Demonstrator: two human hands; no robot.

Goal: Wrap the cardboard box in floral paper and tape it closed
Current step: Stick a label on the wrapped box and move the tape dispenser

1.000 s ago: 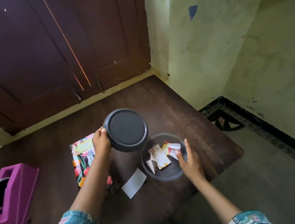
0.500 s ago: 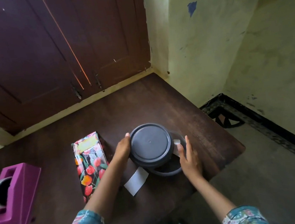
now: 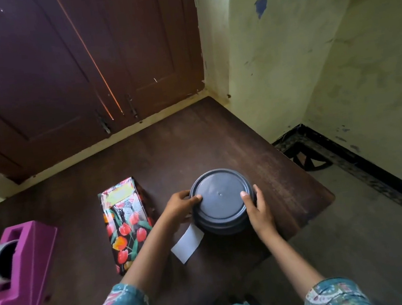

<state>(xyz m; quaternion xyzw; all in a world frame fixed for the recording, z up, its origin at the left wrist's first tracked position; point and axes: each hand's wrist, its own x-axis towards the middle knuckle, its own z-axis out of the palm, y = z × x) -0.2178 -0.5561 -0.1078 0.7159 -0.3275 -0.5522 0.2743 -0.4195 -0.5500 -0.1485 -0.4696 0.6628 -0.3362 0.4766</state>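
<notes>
Between left hand point(image 3: 180, 207) & right hand point(image 3: 258, 207): lid point(image 3: 221, 195), both gripping its rim, prob. pressing it shut; wrapped box point(image 3: 125, 222) parked left.

The lidded container point(image 3: 222, 200) is set on the surface point(image 3: 193, 140), toward its right near corner. The box point(image 3: 125, 225) is laid to the left of it, apart. A paper slip point(image 3: 187, 242) is placed between them, just beside the container's near left side. The tape dispenser point(image 3: 19, 271) is stood at the far left, well apart from the box.
</notes>
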